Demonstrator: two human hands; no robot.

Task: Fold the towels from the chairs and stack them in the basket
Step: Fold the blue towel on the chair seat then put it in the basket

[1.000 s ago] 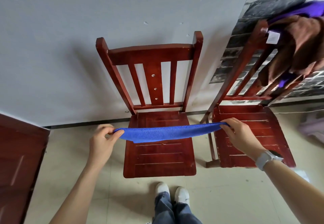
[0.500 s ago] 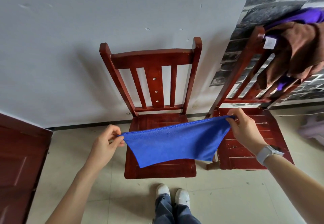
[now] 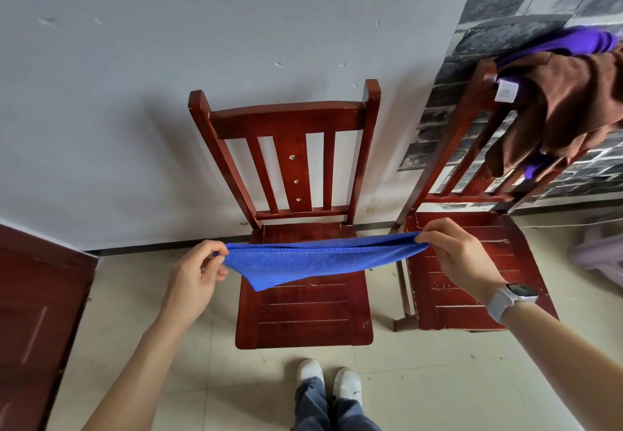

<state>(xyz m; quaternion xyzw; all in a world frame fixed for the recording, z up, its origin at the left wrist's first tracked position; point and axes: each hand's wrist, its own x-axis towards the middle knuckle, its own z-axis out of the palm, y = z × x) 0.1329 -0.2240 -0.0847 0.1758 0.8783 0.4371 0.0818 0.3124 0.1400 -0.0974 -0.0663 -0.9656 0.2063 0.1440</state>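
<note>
The blue towel [image 3: 317, 258] hangs stretched in the air above the middle chair [image 3: 296, 228], its front seat edge below. The left hand [image 3: 195, 279] pinches its left end, the right hand [image 3: 458, 255] its right. Brown towel [image 3: 566, 107] drapes the right chair [image 3: 472, 262].

Both bare forearms reach forward and slightly inward, held at about the same height and well apart. The left hand [image 3: 194, 277] is turned thumb-up, its thumb and curled fingers pinched together at the tips, knuckles facing away from the body. The right hand [image 3: 460, 255] is palm-down, fingers bent and pinched against the thumb at its inner end. A pale wristwatch [image 3: 509, 299] sits on the right wrist.
</note>
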